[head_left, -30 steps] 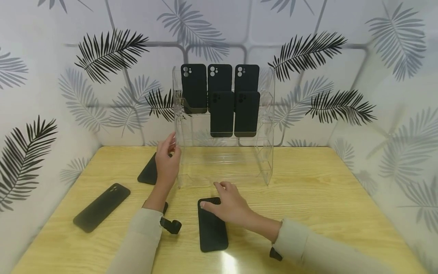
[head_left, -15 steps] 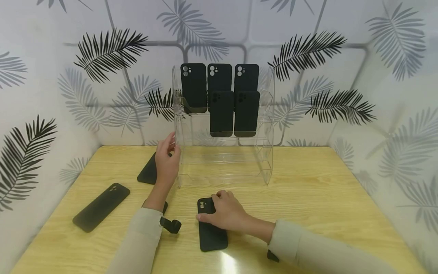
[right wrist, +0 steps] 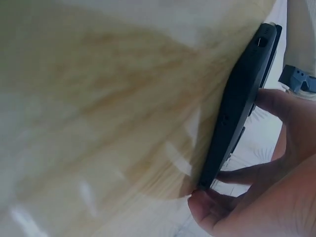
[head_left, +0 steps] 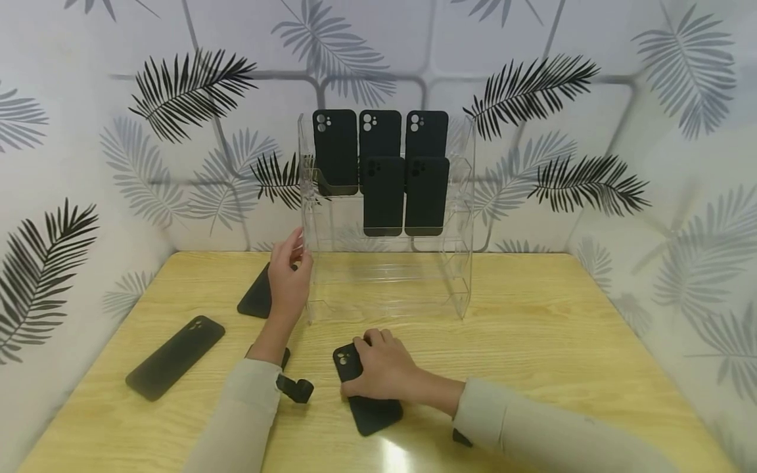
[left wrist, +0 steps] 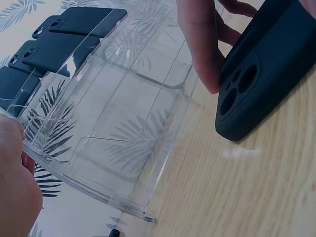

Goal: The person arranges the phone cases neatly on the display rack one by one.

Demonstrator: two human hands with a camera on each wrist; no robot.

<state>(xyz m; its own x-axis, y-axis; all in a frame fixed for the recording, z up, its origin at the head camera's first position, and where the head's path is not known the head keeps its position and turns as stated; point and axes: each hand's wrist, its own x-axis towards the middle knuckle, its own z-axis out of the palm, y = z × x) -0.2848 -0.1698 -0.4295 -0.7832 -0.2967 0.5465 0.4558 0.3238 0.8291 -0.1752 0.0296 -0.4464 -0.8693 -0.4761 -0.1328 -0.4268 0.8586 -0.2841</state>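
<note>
In the head view the right hand (head_left: pixel 384 368) grips a black phone case (head_left: pixel 375 415) across its width, thumb on the left edge and fingers at its upper end. That case lies tilted, with its camera cutouts at the upper left, and shows in the right wrist view as a dark case (right wrist: pixel 237 98) seen from the side. The left hand (head_left: pixel 290 279) holds the left side of a clear tiered rack (head_left: pixel 387 309). Three black cases (head_left: pixel 336 154) stand in the rack's top tier, and two more (head_left: pixel 426 197) lean in the tier in front.
One black case (head_left: pixel 175 358) lies at the left of the wooden table (head_left: pixel 532 328). Another case (head_left: pixel 257 295) is partly behind the left hand, and a dark edge (head_left: pixel 286 358) shows beside the left forearm. A patterned backdrop (head_left: pixel 503 39) surrounds the table.
The right hand has come down and left onto the case and taken hold of it. The case has turned, its upper end shifting left. The left hand stays at the rack.
</note>
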